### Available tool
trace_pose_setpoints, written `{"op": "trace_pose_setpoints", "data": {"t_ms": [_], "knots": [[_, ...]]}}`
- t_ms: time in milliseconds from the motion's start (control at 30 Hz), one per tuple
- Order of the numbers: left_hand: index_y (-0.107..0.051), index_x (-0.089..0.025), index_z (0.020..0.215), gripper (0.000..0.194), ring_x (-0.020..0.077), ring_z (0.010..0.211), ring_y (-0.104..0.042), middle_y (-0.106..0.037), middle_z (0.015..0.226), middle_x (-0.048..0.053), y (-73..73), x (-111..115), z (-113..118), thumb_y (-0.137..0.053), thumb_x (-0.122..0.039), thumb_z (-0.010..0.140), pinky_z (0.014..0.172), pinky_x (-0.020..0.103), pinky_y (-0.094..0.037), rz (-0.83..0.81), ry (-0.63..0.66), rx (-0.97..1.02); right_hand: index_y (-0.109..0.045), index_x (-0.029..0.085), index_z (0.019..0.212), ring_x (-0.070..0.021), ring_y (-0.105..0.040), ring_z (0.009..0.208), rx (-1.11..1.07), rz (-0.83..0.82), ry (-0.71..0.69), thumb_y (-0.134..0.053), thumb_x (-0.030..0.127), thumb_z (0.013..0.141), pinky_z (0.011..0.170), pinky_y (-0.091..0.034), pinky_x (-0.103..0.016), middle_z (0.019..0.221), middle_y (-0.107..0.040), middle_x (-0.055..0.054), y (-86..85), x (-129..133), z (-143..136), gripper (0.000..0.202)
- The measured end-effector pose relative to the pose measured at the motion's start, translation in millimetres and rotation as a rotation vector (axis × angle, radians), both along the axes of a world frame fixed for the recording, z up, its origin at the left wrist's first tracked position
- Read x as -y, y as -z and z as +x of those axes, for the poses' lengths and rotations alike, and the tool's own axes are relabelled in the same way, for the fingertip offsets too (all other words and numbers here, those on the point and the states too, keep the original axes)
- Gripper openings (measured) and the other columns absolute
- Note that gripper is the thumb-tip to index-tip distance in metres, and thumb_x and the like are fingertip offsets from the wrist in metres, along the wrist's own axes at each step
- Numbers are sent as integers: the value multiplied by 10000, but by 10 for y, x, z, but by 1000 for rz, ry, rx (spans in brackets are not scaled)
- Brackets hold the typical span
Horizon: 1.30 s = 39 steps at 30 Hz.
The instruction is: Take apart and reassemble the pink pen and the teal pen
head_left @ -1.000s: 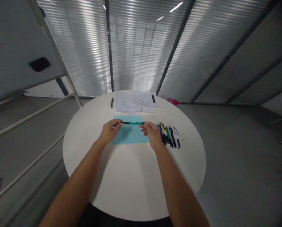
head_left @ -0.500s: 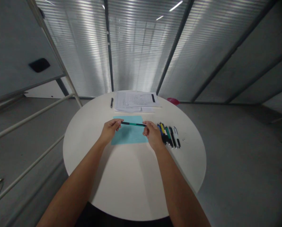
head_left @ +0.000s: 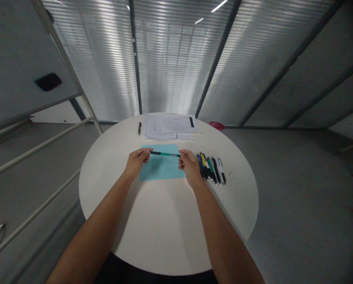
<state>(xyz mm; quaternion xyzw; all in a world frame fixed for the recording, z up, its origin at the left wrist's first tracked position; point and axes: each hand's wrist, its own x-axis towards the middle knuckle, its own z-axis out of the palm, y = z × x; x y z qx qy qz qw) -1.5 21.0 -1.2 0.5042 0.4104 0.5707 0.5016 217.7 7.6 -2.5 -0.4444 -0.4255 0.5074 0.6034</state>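
Note:
A green and black pen (head_left: 165, 154) is held level above a light blue sheet (head_left: 161, 172). My left hand (head_left: 137, 161) pinches its black left end between thumb and fingers. At the other end, my right hand (head_left: 189, 165) grips the pen with closed fingers. Just right of my right hand, several pens (head_left: 213, 169) in blue, yellow, green, black and white lie side by side on the table.
The round white table (head_left: 158, 232) has printed papers (head_left: 170, 126) at its far side, with a dark pen (head_left: 139, 128) left of them. A pink object (head_left: 217, 126) shows behind the table. White rails (head_left: 43, 146) stand at the left.
The pen has shifted very slightly to the left and up, and my right hand's fingers have moved a little along its right end. Both hands still hold it.

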Motion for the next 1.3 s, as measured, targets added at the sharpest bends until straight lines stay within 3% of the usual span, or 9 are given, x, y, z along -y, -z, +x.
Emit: {"op": "trace_pose_setpoints", "data": {"t_ms": [333, 467, 633, 1067, 1300], "knots": [[-727, -144, 945, 313, 83, 549, -465, -561, 635, -1, 3, -1, -5, -650, -390, 767, 543, 234, -348, -21, -5, 11, -586, 210, 907, -46, -444, 435, -27, -21, 2, -598, 296, 689, 387, -321, -194, 717, -511, 58, -2, 0, 1, 234], [-729, -144, 923, 298, 84, 544, -466, -571, 632, 3, -4, 0, -8, -667, -383, 756, 547, 239, -356, -27, 9, 22, -572, 219, 895, -61, -471, 464, -103, -48, -23, -657, 371, 676, 404, -370, -206, 735, -525, 52, 3, 5, -16, 279], [-725, -134, 928, 311, 85, 548, -473, -590, 650, 11, -28, 24, -7, -684, -381, 744, 546, 243, -360, -29, 52, 28, -574, 200, 834, -62, -395, 420, -15, -45, -59, -595, 527, 774, 413, -353, -202, 532, -446, 74, 54, 10, -54, 334], [-700, -138, 878, 290, 82, 528, -472, -612, 635, 11, -14, 17, 9, -708, -380, 718, 533, 237, -348, -29, 0, 6, -577, 210, 879, -61, -454, 453, -56, -74, -30, -680, 511, 701, 413, -356, -199, 655, -545, 47, 13, 25, -58, 364], [-676, -144, 791, 246, 85, 553, -479, -636, 670, 24, -5, 25, 14, -710, -376, 717, 557, 234, -362, -12, 28, -47, -575, 205, 853, -56, -324, 367, 41, -88, -31, -594, 569, 765, 377, -358, -204, 478, -354, 102, 9, 52, -86, 375]]}}
